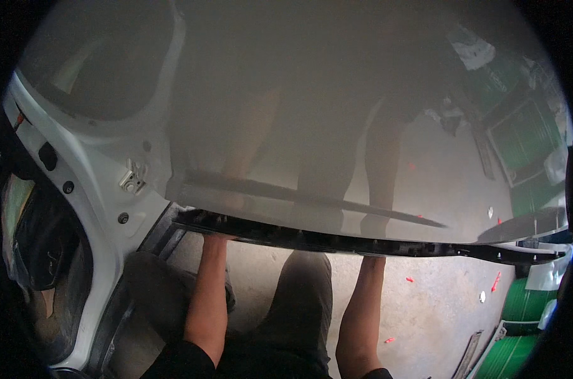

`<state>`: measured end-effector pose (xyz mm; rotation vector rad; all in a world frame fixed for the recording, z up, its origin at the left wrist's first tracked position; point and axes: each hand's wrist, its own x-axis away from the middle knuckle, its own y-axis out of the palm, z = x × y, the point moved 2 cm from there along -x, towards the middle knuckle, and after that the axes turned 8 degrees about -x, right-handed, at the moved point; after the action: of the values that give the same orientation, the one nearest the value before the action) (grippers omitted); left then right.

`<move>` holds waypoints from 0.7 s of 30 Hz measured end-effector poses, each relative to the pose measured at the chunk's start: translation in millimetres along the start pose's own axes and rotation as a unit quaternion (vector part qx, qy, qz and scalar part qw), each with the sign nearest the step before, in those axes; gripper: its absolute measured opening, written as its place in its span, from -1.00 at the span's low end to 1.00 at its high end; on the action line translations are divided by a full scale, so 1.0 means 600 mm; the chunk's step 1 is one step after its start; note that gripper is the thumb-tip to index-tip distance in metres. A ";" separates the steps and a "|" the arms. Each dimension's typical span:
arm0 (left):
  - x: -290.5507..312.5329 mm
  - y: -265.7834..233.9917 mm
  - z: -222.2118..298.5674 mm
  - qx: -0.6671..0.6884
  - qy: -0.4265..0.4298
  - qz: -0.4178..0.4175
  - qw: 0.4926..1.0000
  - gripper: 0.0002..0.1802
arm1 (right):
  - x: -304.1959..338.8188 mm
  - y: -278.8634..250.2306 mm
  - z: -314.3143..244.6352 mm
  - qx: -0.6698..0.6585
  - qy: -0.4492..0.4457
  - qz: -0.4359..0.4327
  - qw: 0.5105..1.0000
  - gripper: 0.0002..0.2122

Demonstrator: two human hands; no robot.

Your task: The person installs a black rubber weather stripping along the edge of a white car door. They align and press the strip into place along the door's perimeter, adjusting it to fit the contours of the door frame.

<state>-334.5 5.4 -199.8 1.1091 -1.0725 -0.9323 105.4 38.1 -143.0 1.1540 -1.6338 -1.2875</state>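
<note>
black sill trim (337, 241), fingers hidden beneath

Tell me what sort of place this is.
Probably a car body or repair workshop. A white car door hangs open from a stripped door frame, both forearms reach under its black lower trim strip, and small red clips litter the concrete floor.

Glossy white car door panel (286, 95), mirroring dim grey-brown shapes. Black trim strip (337, 241) along its lower edge. White door frame (103, 189) with a silvery latch (132, 180) and small black plugs. Grey concrete floor (425, 303), dotted with little red clips (496, 281). Green-and-white striped boxes (520, 303) at the right. Dark grey trousers (299, 297), black sleeves (182, 360).
</note>
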 end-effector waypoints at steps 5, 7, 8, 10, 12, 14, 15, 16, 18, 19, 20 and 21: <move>0.037 -0.218 0.057 0.056 0.045 -0.113 0.991 -0.55 | 0.027 -0.022 0.011 -0.103 0.125 -0.180 0.970 -0.73; 0.017 -0.141 -0.006 0.168 -0.020 0.016 0.985 -0.54 | 0.005 -0.047 -0.045 -0.120 0.125 -0.260 0.950 -0.74; 0.018 -0.032 -0.052 0.004 -0.011 0.087 0.996 -0.54 | 0.015 -0.083 -0.097 -0.008 0.013 -0.010 1.000 -0.71; -0.004 -0.100 0.045 0.036 0.043 0.102 0.993 -0.55 | 0.027 -0.038 0.003 -0.015 -0.025 0.083 0.996 -0.68; 0.000 -0.075 0.053 -0.031 0.003 0.045 0.998 -0.57 | 0.039 -0.010 0.011 -0.018 -0.053 0.162 0.985 -0.64; 0.000 -0.106 0.071 -0.064 0.024 0.021 0.997 -0.60 | 0.016 -0.043 0.017 -0.096 0.099 -0.066 0.988 -0.65; -0.008 -0.104 0.070 -0.065 0.035 -0.013 0.997 -0.62 | 0.019 -0.036 0.019 -0.025 0.042 0.016 0.999 -0.69; -0.021 -0.090 0.053 -0.062 0.035 -0.051 0.996 -0.64 | 0.003 -0.016 0.011 -0.027 0.038 -0.087 0.995 -0.68; 0.000 -0.057 0.034 -0.046 -0.010 -0.137 0.989 -0.66 | 0.014 -0.063 -0.017 -0.076 0.026 -0.052 0.995 -0.63; 0.007 -0.048 0.029 -0.032 -0.024 -0.181 0.983 -0.67 | 0.021 -0.054 -0.021 -0.028 0.048 -0.082 0.995 -0.58; 0.005 -0.041 0.034 -0.037 -0.019 -0.167 0.985 -0.69 | 0.021 -0.055 -0.015 -0.049 0.048 -0.094 0.993 -0.57; 0.002 -0.032 0.036 -0.037 -0.022 -0.163 0.986 -0.71 | 0.022 -0.053 -0.007 -0.069 0.048 -0.106 0.991 -0.56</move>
<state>-356.4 -4.6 -215.9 1.2285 -0.8977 -1.2508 111.4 21.4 -173.0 1.3086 -1.3581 -1.4312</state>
